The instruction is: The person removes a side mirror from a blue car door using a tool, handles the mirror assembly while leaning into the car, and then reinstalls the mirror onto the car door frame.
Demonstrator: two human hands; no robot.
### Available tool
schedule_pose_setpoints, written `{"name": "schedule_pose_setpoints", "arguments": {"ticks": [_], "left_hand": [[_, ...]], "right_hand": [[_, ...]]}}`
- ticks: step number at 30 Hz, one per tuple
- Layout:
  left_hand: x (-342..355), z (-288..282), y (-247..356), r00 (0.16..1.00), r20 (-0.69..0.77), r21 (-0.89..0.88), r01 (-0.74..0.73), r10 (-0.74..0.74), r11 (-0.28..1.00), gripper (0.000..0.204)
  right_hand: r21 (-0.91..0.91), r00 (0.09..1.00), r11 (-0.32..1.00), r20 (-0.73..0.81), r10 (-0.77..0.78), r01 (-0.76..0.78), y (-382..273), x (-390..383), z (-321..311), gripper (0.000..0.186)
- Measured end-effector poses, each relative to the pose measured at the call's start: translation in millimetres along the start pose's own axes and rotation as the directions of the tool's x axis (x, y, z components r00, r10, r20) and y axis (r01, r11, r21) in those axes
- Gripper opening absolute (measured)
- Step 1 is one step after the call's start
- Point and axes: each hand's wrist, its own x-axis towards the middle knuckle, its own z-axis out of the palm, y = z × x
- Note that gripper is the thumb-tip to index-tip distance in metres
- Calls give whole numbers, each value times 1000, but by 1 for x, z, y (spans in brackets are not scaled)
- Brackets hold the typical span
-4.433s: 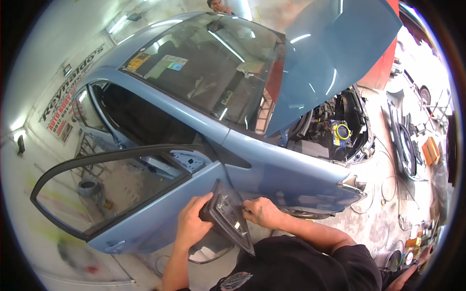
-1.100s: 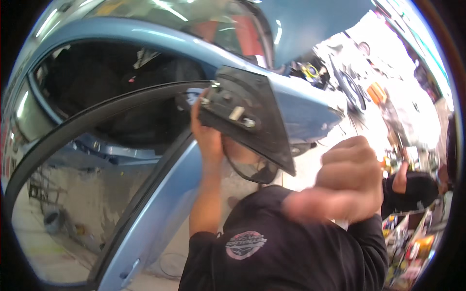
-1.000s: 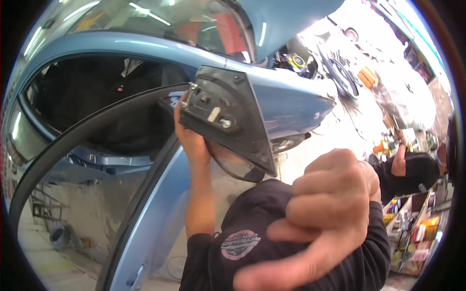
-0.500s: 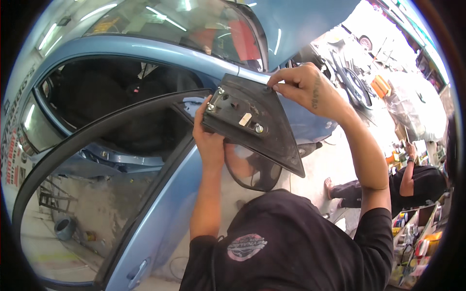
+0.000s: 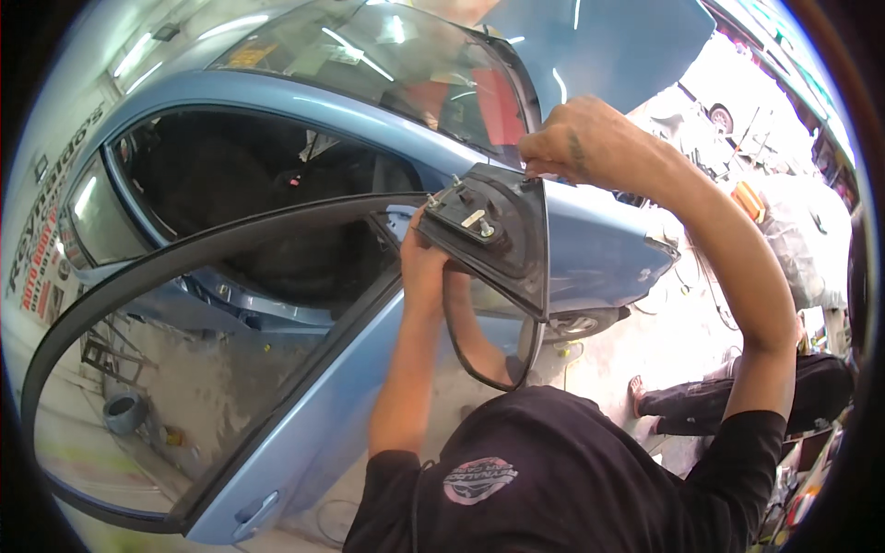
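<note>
A black car side mirror (image 5: 512, 240) is held up before me, its triangular mounting base facing me with several metal studs and a pale label. My left hand (image 5: 424, 267) is closed on its left side, below the studs. My right hand (image 5: 576, 138) is closed in a pinch at the top corner of the base; the fingertips partly hide that spot. Beneath the base hangs the mirror glass (image 5: 484, 332), reflecting an arm. Just left is the blue car door (image 5: 313, 405), standing open with its black window frame (image 5: 175, 235).
Behind stands the blue car (image 5: 369, 111), its hood (image 5: 608, 55) raised. A person's dark-trousered legs (image 5: 691, 405) are to the right, past my right arm. A plastic-covered object (image 5: 802, 230) lies at the far right. A grey bucket (image 5: 124, 412) shows through the door window.
The mirror has turned, so its base looks narrower and the glass shows more. My right hand has rolled over at the base's corner. The whole view has shifted a little.
</note>
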Motion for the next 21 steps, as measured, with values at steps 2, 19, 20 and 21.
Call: {"name": "schedule_pose_setpoints", "arguments": {"ticks": [2,19,20,21], "left_hand": [[1,-2,0,1000,19,-8,-12,12,1000,57],[4,-4,-8,998,-19,47,64,-63,997,44],[4,-1,-5,997,-10,18,74,-74,997,42],[5,2,-4,996,0,-11,84,-84,996,41]], "right_hand": [[-18,999,999,-16,-36,35,0,3,0,22],[-135,998,990,63,-21,29,7,-5,17,21],[-141,999,990,47,-24,31,7,-7,18,20],[-147,999,989,30,-28,32,7,-8,18,20]]}}
